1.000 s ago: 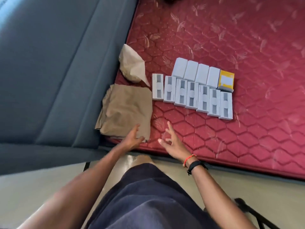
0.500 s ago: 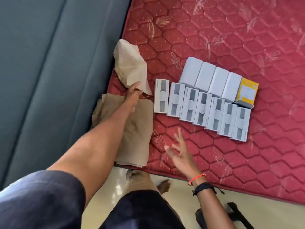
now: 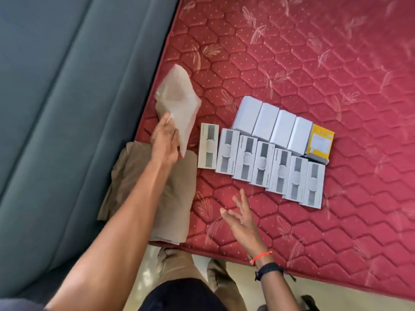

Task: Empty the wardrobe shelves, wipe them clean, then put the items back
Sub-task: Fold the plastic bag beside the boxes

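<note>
Half a second ago the left hand (image 3: 165,142) only touched the bottom edge of the pale cloth (image 3: 178,104); now its fingers are closed around that edge and the cloth stands up a little off the red mattress (image 3: 314,63). The cloth's free part reaches up and away from the fingers. Under the wrist and forearm lies a folded brown cloth (image 3: 139,187), flat on the mattress edge, with one side hanging over toward the grey wall (image 3: 56,108).

Just to the right of the holding hand sits a row of grey and white boxes (image 3: 260,164), side by side, running down to the right. Past them, farther from the hand, is a row of plain white boxes (image 3: 267,122), touching each other. A yellow box (image 3: 320,142) sits at the right end of that row, leaning on the last grey and white one.

The right hand (image 3: 242,223) holds nothing. Its fingers are spread wide above the mattress, below the boxes and apart from them. A red thread and a black band (image 3: 268,269) go around that wrist.
</note>
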### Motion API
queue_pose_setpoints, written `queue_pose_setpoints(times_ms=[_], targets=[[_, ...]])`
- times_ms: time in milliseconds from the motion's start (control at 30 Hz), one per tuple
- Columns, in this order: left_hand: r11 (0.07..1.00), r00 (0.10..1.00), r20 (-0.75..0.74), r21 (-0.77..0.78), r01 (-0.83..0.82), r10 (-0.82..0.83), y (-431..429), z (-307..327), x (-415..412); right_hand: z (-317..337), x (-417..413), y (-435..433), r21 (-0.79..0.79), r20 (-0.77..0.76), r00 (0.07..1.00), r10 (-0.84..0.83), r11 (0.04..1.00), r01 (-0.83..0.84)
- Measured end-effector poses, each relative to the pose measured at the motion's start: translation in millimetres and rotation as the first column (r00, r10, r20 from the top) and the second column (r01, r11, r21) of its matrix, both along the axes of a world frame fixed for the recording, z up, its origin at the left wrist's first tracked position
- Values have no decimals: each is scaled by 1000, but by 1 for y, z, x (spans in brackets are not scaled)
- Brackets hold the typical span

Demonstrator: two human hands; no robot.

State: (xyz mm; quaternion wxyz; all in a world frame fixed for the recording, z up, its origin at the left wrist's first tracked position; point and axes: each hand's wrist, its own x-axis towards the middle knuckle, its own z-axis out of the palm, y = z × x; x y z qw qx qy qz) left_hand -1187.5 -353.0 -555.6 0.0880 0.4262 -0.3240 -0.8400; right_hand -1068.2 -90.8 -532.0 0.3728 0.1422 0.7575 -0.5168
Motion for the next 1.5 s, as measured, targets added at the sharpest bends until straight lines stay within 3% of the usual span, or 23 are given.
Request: queue_pose_setpoints(times_ms=[233, 367, 433, 567, 700, 800, 1000, 1267, 1333, 1367, 1433, 1500], targets=[[974, 956, -188, -11, 226, -224, 58, 131, 92, 18, -19, 23, -47, -168, 985, 29, 998, -37], [960, 947, -160, -86, 267, -278, 100, 174, 157, 23, 0, 50, -110, -144, 989, 18, 993, -34], [945, 940, -127, -130, 301, -317, 108, 180, 175, 22, 11, 59, -165, -139, 990, -2, 986, -21], [930, 933, -82, -144, 338, -352, 152, 185, 196, 33, 32, 108, -271, -68, 971, -230, 941, 204], [903, 910, -49, -152, 401, -412, 187, 184, 203, 32, 42, 156, -249, -182, 934, -307, 933, 259], [894, 904, 1, -146, 424, -428, 198, 181, 204, 34, 52, 172, -251, -179, 920, -348, 921, 299], [829, 861, 40, -253, 499, -507, 213, 174, 199, 42, 56, 172, -476, 79, 882, -465, 759, 444], [805, 856, 65, -311, 506, -513, 223, 174, 192, 58, 53, 178, -673, 168, 797, -580, 523, 522], [797, 869, 109, -357, 487, -482, 226, 175, 191, 60, 56, 177, -663, 105, 810, -577, 566, 490], [787, 875, 138, -390, 478, -463, 225, 175, 191, 60, 58, 174, -619, 3, 833, -553, 653, 435], [776, 884, 165, -428, 463, -437, 224, 173, 188, 60, 62, 169, -373, -384, 854, -350, 905, 203], [779, 892, 164, -437, 449, -422, 223, 172, 185, 59, 66, 161, -62, -663, 748, -33, 998, -11]])
